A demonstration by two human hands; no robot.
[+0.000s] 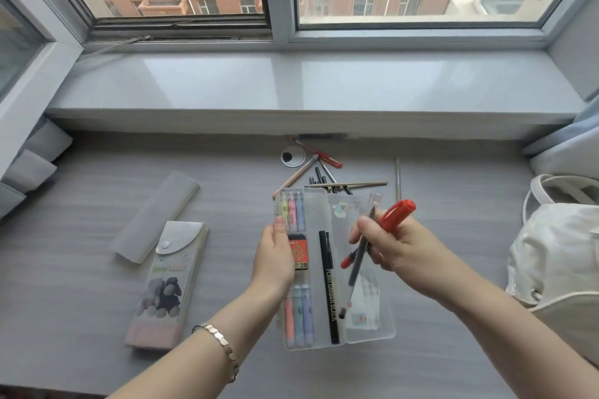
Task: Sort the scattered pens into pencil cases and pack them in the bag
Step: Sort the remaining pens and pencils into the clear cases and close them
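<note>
Counted three pencil cases: one clear hinged case (316, 204), one frosted grey case (155, 217), one snap-flap case (171, 278). Found six highlighters (293, 214) in the clear one, three at each end, with one orange lead box (298, 253) between them and one black pen (328, 288) alongside. Saw two more pens held over it: one red marker (397, 212), one dark slim pen (353, 272). Made out beyond it one red pen (330, 160), one wooden pencil (299, 173), two thin pale sticks (398, 178); could not count the small black pens (319, 176). Noted one white bag (557, 253).
</note>
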